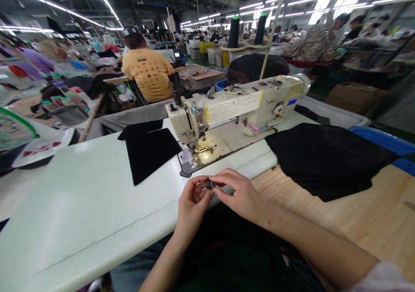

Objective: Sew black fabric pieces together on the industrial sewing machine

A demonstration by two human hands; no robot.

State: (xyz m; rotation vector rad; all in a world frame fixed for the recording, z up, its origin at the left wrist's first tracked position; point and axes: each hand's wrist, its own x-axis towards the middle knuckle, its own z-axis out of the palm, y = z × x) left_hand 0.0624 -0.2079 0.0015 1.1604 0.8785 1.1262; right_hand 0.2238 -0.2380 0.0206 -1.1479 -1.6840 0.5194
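Between the fingertips of both hands is a small bobbin [210, 184] with dark thread on it, held just in front of the table edge. My left hand [194, 197] pinches it from the left, and my right hand [236, 191] grips it from the right with thumb and fingers. Whether a bobbin case is around it I cannot tell. Just beyond my hands stands a white industrial sewing machine [235, 106], its needle area lit. Black fabric pieces [151, 151] lie left of the machine head.
More black fabric [327, 158] is stacked on the right over a wooden board [389, 214]. Dark thread cones [234, 32] stand behind the machine. A person in a yellow shirt [147, 73] sits ahead with their back turned. A green fan [16, 129] is at far left.
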